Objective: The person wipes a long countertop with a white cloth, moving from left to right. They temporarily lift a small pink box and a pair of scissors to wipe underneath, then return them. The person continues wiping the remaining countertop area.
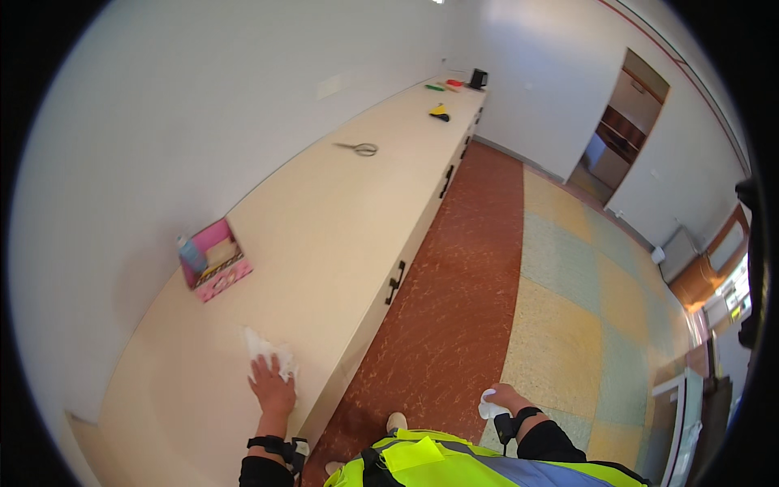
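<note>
My left hand (272, 385) lies flat on the long cream countertop (322, 225), fingers spread. Under its fingertips is a crumpled white wipe or paper tissue (263, 346), pressed against the surface rather than gripped. Away from the counter, over the floor, my right hand (506, 396) is closed around another bunched white wipe or tissue (487, 406). Beyond my left hand, near the wall, stands a pink patterned open box (226, 281). Inside it are a blue bottle (192, 254) and a tan item that I cannot identify.
Farther along the counter lie scissors (364, 148), a yellow and black object (439, 113), a green item (434, 87) and a red item (454, 82). A black kettle (478, 78) stands at the far end. Black handles (395, 283) project from the counter's front. A doorway (627, 128) opens ahead.
</note>
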Tool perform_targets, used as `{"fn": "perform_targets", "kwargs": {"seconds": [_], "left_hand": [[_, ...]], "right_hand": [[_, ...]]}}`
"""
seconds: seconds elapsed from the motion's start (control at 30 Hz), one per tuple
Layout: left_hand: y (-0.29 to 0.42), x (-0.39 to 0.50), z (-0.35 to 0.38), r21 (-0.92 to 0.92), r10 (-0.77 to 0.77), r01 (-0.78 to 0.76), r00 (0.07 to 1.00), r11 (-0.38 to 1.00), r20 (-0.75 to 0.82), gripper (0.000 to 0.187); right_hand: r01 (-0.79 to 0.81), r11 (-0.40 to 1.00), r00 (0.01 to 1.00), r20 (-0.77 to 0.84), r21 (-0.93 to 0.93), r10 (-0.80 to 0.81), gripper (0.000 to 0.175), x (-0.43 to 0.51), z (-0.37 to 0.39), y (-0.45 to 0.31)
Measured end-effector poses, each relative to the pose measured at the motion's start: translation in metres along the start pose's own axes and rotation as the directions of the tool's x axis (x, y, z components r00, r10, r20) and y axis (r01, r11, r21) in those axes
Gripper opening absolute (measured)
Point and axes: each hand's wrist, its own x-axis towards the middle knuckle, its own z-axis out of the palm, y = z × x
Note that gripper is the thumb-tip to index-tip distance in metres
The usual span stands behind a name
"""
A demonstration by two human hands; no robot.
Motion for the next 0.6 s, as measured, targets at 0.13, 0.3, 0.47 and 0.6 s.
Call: {"fn": "perform_targets", "kwargs": {"seconds": [0.13, 0.3, 0.47, 0.6], "left_hand": [[0.075, 0.025, 0.012, -0.018, 0.264, -0.264, 0.965, 0.964, -0.009, 0.062], [0.083, 0.026, 0.008, -0.085, 0.442, -0.441, 0.897, 0.893, -0.008, 0.055], [0.003, -0.004, 0.004, -0.143, 0.183, -0.198, 0.977, 0.97, -0.11, 0.057], [-0.082, -0.032, 0.001, -0.14, -0.263, 0.24, 0.948, 0.961, -0.18, 0.058]], "right_hand": [[-0.007, 1.0, 1.0, 0.01, -0.017, 0.008, 0.05, 0.016, -0.016, 0.01], [0.022, 1.0, 1.0, 0.015, -0.013, -0.021, 0.044, 0.049, -0.04, 0.009], [0.137, 0.991, 0.988, 0.077, -0.005, -0.137, 0.039, 0.1, -0.073, -0.023], [0.245, 0.969, 0.969, 0.03, -0.028, -0.244, 0.048, 0.121, -0.092, -0.078]]}}
